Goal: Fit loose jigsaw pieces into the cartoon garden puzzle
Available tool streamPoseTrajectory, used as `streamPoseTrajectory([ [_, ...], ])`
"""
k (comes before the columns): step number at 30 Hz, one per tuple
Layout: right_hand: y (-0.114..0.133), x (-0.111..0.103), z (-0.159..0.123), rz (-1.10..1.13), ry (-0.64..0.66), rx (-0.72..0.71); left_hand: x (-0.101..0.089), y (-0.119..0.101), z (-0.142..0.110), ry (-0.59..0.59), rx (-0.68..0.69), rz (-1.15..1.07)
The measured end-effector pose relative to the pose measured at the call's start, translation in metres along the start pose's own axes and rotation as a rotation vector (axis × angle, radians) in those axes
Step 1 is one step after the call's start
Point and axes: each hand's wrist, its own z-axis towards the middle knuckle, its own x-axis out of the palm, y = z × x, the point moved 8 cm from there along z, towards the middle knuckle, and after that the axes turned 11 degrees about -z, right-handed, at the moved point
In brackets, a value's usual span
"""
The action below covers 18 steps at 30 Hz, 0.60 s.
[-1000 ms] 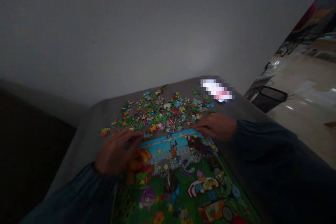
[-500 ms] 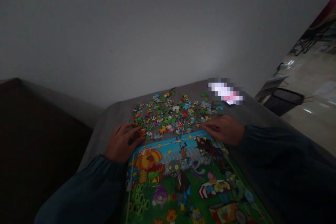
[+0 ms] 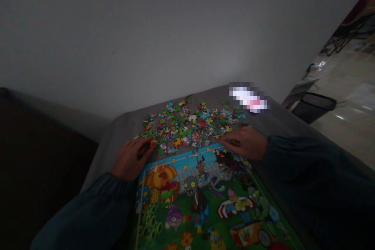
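A colourful cartoon puzzle picture (image 3: pixel 205 199) lies on a grey table (image 3: pixel 117 133) in front of me. Beyond its top edge, several loose jigsaw pieces (image 3: pixel 190 125) lie spread out. My left hand (image 3: pixel 129 160) rests at the picture's top left corner, fingers curled round a small orange piece (image 3: pixel 152 143). My right hand (image 3: pixel 244 142) lies at the picture's top right corner, knuckles up, fingers bent with the tips on the table at the edge of the loose pieces; whether they hold anything is hidden.
A lit, blurred-out object (image 3: pixel 249 99) lies at the table's far right. A plain wall stands right behind the table. On the right the floor opens out, with a dark bin (image 3: pixel 313 105) beside the table. Left of the table is dark.
My left hand has drawn back from the loose pieces toward the picture's corner with an orange piece in its fingers. My right hand has stayed put. My view has shifted.
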Motion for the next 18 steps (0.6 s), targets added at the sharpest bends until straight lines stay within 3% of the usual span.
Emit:
streamPoseTrajectory([
  [7, -0.0008, 0.0065, -0.0007, -0.012, 0.044, -0.027, -0.0041, 0.001, 0.0005, 0.02, -0.04, -0.015],
  [18, 0.0036, 0.0069, -0.0004, -0.017, 0.057, -0.06, -0.0043, 0.0045, -0.0009, -0.031, 0.018, 0.054],
])
